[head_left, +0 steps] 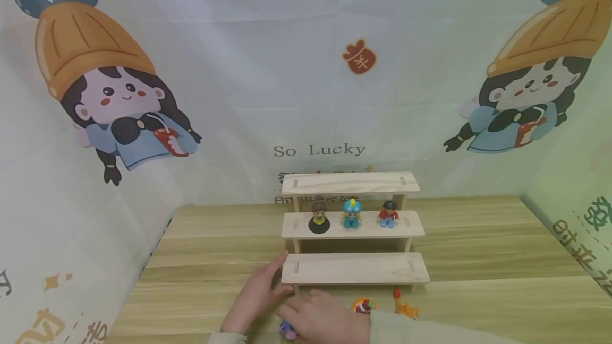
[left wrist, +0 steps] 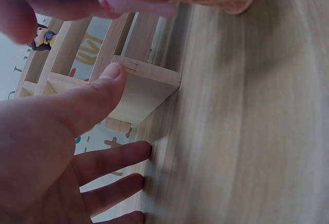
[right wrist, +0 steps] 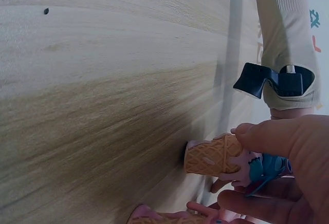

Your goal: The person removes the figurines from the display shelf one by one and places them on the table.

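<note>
A wooden three-step display shelf (head_left: 354, 268) stands on the table. My left hand (head_left: 258, 291) is at the left end of its lowest step, fingers spread and fairly straight, thumb near the edge of the step in the left wrist view. In front of it, my right hand (head_left: 330, 317) grips a toy ice cream cone (right wrist: 213, 157) with pink and teal on top, between thumb and fingers. A second toy cone (right wrist: 164, 219) shows partly at the bottom of the right wrist view. A blue and purple toy (head_left: 288, 329) peeks out under my right hand in the head view.
Three small figures, one teal-capped (head_left: 352, 214), stand on the middle step. An orange toy with a dark top (head_left: 364, 306) and an orange toy with a red tip (head_left: 406, 308) are in front of the shelf. A printed cloth (head_left: 239, 94) hangs behind.
</note>
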{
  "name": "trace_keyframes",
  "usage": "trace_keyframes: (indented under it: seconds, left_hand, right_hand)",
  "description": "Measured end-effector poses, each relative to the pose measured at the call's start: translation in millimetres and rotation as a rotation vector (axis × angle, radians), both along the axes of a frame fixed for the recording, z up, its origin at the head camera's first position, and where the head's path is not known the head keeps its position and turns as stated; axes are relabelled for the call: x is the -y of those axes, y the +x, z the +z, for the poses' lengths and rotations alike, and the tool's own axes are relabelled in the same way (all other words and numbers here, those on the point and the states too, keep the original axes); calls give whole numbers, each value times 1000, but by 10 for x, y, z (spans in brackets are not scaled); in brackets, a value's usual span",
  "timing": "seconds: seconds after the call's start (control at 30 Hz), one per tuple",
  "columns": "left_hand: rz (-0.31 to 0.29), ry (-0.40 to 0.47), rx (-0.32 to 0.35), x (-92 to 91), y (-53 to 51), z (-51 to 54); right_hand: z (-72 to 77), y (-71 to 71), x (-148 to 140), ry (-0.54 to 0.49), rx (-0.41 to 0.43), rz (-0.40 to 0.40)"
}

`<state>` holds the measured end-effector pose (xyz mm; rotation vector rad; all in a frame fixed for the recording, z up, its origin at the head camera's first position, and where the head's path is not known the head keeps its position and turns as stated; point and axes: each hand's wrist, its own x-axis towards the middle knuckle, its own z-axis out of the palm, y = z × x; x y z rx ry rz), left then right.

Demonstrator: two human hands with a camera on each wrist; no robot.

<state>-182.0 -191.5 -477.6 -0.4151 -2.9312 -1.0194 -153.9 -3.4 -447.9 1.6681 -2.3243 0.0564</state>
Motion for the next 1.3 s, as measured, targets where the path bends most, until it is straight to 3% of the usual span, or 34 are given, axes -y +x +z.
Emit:
trace_keyframes:
  seconds: [0.1,0.33,0.57,0.73,1.03,1.3]
  left_hand:
    - [-1,-2,1,-1,-5,-4]
    - [5,4,6,-6,-3,-4]
    - [5,1,-3,-11,5,-6]
    - [7,6,-4,-9,13,1]
    - [7,8,10,-12,14,-5]
    - [18,3,12,-11,-4,-20]
  right_hand:
    - [-11,1,0,-9,-11,9]
    - [-14,-8,-3,-29,68,-4]
    - [-14,-5,-47,-69,66,-14]
    - [-15,-15,-84,-87,130,-20]
    - [3,-6,-121,-66,186,-32]
    - [17,-8,-152,-45,184,-60]
